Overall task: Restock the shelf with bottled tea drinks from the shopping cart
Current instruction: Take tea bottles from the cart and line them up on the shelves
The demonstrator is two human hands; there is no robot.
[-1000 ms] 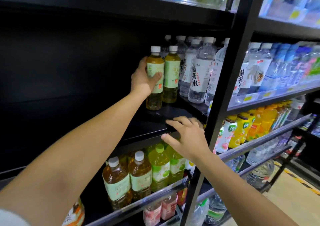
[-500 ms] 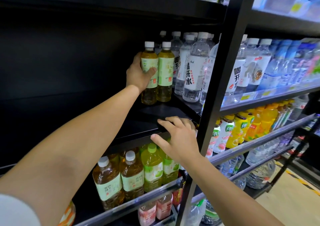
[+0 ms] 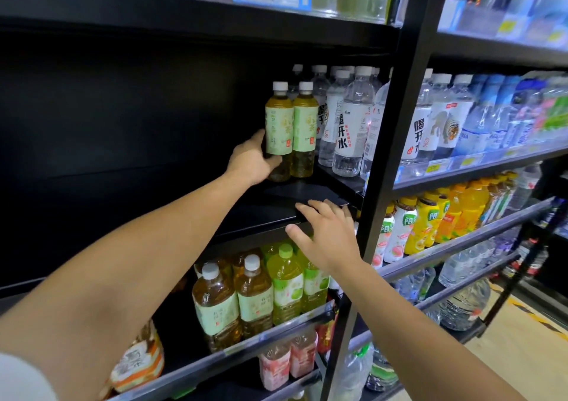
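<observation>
Two green tea bottles with white caps and pale green labels stand upright side by side on the black middle shelf (image 3: 276, 213). My left hand (image 3: 250, 161) grips the lower part of the left tea bottle (image 3: 278, 130), thumb across its front. The second tea bottle (image 3: 304, 128) stands right beside it. My right hand (image 3: 325, 234) rests on the shelf's front edge, fingers spread over the lip. The shopping cart is out of view.
Clear water bottles (image 3: 350, 124) fill the shelf to the right of the tea. A black upright post (image 3: 396, 124) divides the bays. Tea and juice bottles (image 3: 246, 296) fill the shelf below. The shelf's left part is dark and bare.
My left hand has slid down from the bottle's label to its lower part. My right hand stays on the shelf edge. The view has shifted slightly.
</observation>
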